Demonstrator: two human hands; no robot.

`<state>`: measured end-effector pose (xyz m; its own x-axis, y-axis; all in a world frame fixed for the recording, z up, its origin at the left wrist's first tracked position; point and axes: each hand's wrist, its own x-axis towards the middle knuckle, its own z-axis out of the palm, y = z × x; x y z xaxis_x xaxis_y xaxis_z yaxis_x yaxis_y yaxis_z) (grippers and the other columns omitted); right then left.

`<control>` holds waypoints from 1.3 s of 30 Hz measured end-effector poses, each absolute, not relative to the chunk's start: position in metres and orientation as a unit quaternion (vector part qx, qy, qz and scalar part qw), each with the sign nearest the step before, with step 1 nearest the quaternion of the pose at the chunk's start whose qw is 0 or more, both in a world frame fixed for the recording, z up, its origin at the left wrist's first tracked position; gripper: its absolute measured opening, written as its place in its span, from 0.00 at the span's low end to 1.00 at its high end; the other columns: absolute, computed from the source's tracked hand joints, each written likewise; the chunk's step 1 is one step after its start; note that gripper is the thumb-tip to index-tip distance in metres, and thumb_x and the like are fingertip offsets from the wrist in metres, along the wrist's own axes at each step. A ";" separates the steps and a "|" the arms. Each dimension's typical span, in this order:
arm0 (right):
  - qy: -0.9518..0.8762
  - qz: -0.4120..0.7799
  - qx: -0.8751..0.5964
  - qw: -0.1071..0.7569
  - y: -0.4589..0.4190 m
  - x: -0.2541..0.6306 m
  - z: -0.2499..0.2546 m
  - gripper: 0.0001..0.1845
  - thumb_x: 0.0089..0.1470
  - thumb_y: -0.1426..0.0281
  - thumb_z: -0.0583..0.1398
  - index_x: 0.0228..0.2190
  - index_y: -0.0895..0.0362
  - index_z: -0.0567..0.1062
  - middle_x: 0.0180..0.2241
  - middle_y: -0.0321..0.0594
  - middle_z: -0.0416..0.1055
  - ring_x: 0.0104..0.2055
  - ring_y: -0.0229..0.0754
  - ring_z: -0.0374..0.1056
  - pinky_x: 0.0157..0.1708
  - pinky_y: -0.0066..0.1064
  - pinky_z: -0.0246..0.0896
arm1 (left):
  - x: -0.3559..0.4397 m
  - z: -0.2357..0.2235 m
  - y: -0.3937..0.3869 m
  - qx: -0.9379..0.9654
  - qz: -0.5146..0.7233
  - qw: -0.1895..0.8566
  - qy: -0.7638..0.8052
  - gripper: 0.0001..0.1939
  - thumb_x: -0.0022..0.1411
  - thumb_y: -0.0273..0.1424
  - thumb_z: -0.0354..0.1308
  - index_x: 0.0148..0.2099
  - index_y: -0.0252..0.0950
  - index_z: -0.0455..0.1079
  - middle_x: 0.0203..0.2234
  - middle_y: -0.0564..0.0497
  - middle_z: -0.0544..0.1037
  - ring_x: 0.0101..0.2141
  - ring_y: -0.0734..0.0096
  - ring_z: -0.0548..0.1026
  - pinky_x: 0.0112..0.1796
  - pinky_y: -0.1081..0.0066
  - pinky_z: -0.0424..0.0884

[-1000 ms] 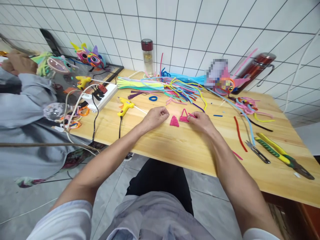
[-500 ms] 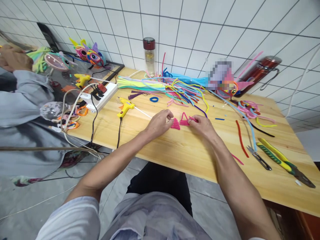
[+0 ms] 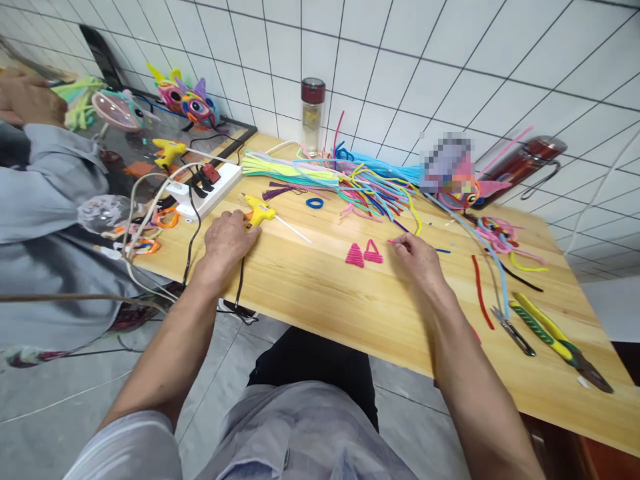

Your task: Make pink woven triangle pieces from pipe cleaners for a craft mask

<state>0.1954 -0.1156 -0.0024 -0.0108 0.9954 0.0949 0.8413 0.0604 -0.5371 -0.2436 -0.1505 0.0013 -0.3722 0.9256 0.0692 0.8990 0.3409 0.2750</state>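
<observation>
Two small pink triangles of bent pipe cleaner lie side by side on the wooden table. My right hand rests just right of them, fingers curled, pinching a short pink piece of pipe cleaner. My left hand lies at the left on the handle of the yellow glue gun, with its fingers reaching over the handle and cord.
A heap of coloured pipe cleaners lies at the back by a glass bottle. Snips, yellow pliers and a red flask are at the right. A power strip with cables and another person's sleeve are left.
My left hand left the pink triangles and moved left onto the glue gun. My right hand drew slightly right, away from the triangles, still pinching a pink piece.
</observation>
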 end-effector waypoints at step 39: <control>-0.361 0.557 -0.436 0.608 -0.229 0.140 0.009 0.27 0.56 0.45 0.74 0.47 0.51 0.85 0.46 0.43 0.88 0.55 0.54 0.82 0.58 0.45 0.77 | 0.003 0.000 -0.218 0.802 0.399 0.173 0.410 0.06 0.73 0.34 0.66 0.49 0.38 0.77 0.48 0.42 0.85 0.51 0.53 0.82 0.53 0.55 0.77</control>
